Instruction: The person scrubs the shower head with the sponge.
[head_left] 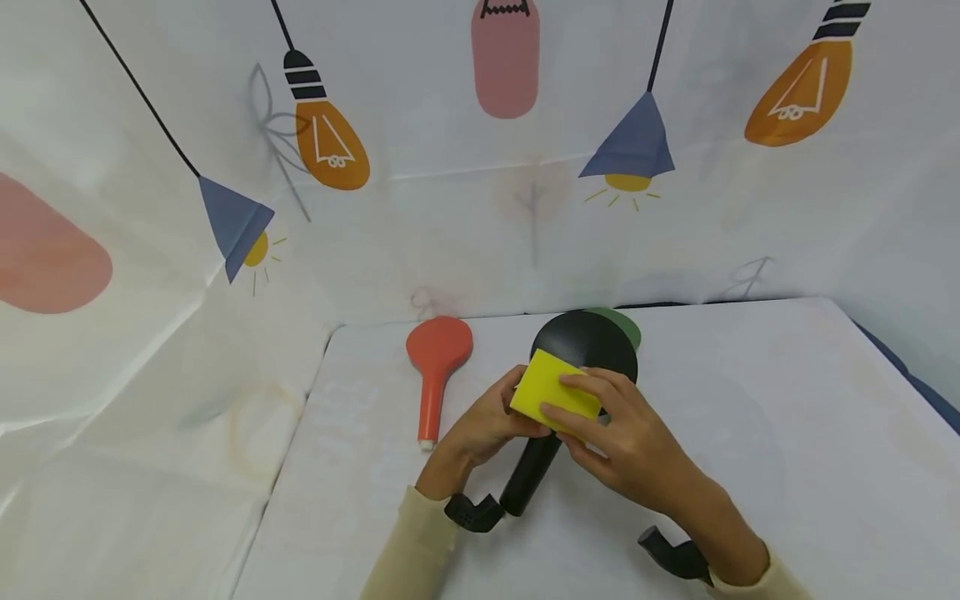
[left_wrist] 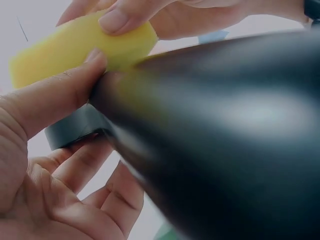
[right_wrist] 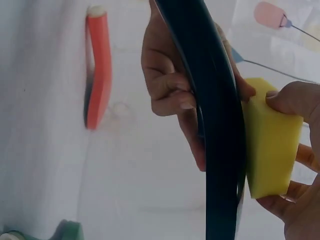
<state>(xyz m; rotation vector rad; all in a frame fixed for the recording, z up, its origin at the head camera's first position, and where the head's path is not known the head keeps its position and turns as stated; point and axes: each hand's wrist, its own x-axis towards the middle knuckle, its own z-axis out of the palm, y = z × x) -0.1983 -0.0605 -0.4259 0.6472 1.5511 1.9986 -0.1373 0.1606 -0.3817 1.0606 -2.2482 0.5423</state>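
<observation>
My left hand (head_left: 483, 429) pinches the black tool (head_left: 581, 333) between thumb and fingers over the table (head_left: 787, 450). My right hand (head_left: 633, 442), its fingers and thumb bent round the sponge (head_left: 542, 387), holds it against that tool; the red tool (head_left: 438, 343) lies left.

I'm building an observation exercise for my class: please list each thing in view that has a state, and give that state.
Left hand: holding the black utensil
Right hand: gripping the sponge
Yellow sponge: held against the black utensil; wet or dry, cannot tell
Black utensil: held, handle toward the person
Red utensil: lying untouched on the white tabletop
Green utensil: partly hidden behind the black utensil
</observation>
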